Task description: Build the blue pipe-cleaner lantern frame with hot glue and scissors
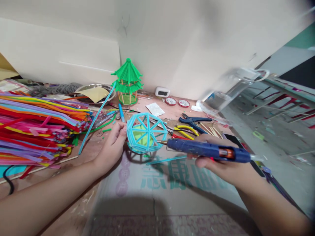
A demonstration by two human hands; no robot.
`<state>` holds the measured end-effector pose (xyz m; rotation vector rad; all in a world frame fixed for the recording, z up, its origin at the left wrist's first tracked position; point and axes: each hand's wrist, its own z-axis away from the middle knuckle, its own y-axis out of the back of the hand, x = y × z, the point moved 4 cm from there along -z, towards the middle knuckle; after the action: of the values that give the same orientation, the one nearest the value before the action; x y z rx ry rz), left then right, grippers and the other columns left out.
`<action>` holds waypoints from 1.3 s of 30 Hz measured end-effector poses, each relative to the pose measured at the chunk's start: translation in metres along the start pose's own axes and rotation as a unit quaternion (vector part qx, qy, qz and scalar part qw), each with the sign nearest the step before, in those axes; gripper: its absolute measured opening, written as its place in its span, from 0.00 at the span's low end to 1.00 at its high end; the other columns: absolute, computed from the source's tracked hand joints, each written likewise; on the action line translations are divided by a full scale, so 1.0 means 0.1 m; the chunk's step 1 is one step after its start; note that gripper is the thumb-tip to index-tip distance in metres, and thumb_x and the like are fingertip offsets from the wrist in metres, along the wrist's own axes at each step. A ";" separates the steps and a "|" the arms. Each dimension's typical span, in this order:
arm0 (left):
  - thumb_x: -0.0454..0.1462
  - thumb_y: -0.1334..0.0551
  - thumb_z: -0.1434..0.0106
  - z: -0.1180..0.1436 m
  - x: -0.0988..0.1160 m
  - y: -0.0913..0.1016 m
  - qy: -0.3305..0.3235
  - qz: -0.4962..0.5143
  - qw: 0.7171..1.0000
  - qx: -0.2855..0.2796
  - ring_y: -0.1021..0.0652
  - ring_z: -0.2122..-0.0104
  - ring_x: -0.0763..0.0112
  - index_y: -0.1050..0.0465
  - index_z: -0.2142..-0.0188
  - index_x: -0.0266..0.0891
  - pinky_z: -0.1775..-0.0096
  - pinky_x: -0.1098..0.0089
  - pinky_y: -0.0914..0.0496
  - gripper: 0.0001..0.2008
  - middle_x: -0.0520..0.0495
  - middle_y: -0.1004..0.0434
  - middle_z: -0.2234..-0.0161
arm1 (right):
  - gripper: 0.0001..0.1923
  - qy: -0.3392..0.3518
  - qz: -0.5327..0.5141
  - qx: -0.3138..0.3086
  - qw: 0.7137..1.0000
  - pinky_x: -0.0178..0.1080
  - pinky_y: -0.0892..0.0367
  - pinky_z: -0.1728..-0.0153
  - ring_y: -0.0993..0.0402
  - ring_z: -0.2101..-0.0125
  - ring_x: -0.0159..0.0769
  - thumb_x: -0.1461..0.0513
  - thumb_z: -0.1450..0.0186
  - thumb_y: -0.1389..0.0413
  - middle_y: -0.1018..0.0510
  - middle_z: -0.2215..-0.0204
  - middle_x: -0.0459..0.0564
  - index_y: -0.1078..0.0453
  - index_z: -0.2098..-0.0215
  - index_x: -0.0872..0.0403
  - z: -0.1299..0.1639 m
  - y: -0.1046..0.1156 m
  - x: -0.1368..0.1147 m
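Okay, left hand (112,144) pinches the blue pipe-cleaner frame (145,132) at its 9 o'clock edge, held just above the cardboard sheet (152,186). Right hand (221,160) wrapped tight round the glue gun (209,150), nozzle touching the frame at 3 o'clock. Green pavilion model (127,82) at 12, pipe-cleaner pile (36,127) far left.

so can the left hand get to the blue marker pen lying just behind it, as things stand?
Probably not freely: the left hand is holding the light-blue pipe-cleaner roof frame. The blue marker pen lies unobstructed just beyond its fingers.
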<state>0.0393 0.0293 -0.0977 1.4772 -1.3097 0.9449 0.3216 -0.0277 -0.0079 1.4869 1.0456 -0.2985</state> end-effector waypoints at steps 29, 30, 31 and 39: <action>0.49 0.41 0.29 -0.01 -0.02 0.02 0.008 0.024 1.000 0.003 0.31 0.67 0.67 0.32 0.63 0.44 0.61 0.67 0.31 0.13 0.52 0.30 0.67 | 0.25 -0.019 0.002 0.053 0.998 0.40 0.23 0.67 0.24 0.73 0.37 0.38 0.38 0.37 0.21 0.74 0.48 0.28 0.73 0.50 0.06 -0.01 0.24; 0.50 0.41 0.29 -0.01 -0.02 0.03 0.007 0.022 1.000 0.003 0.30 0.66 0.66 0.32 0.63 0.44 0.61 0.67 0.31 0.13 0.52 0.30 0.67 | 0.25 -0.019 -0.009 0.055 0.998 0.40 0.23 0.68 0.24 0.74 0.37 0.38 0.39 0.36 0.21 0.74 0.47 0.28 0.72 0.49 0.05 -0.02 0.23; 0.50 0.41 0.29 -0.01 -0.01 0.03 0.006 0.021 1.000 0.003 0.30 0.66 0.66 0.32 0.63 0.44 0.61 0.67 0.31 0.13 0.52 0.30 0.66 | 0.25 -0.018 -0.019 0.059 0.998 0.40 0.23 0.68 0.24 0.74 0.37 0.38 0.39 0.36 0.21 0.75 0.47 0.27 0.72 0.49 0.05 -0.03 0.23; 0.51 0.42 0.28 -0.02 -0.01 0.01 0.007 0.020 1.000 0.000 0.31 0.68 0.66 0.32 0.63 0.44 0.62 0.67 0.31 0.15 0.52 0.30 0.67 | 0.26 -0.024 -0.021 0.089 0.996 0.39 0.23 0.72 0.27 0.78 0.37 0.36 0.43 0.34 0.25 0.80 0.44 0.27 0.73 0.47 0.03 -0.06 0.26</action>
<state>0.0378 0.0312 -0.0977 1.4472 -1.3337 0.9782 0.3328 -0.0199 -0.0314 1.6088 1.0336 -0.4657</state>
